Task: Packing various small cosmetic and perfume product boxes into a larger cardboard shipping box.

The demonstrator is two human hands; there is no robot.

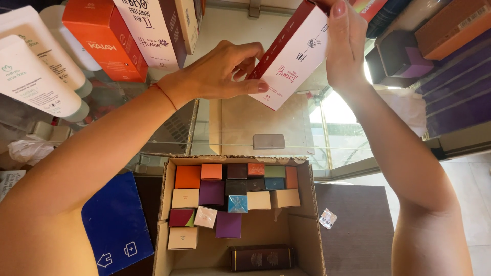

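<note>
1. A glass shelf (266, 145) crosses the middle of the view, with a metal frame at its edges.
2. Strong daylight comes through a glass pane (340, 128) on the right side.
3. A dark brown wooden surface (358, 230) lies below.
4. Pale floor tiles (473, 194) show at the far right.
5. A light wall (225, 25) is behind the shelves.

Box (294, 56): tall, slim carton, white front face with small dark line drawing and red script, dark red side panel. Closed and undented. Pose: tilted, top end up and to the right, lower corner down and to the left. Position: raised in front of glass shelving, high above an open cardboard crate, held at both ends
</note>
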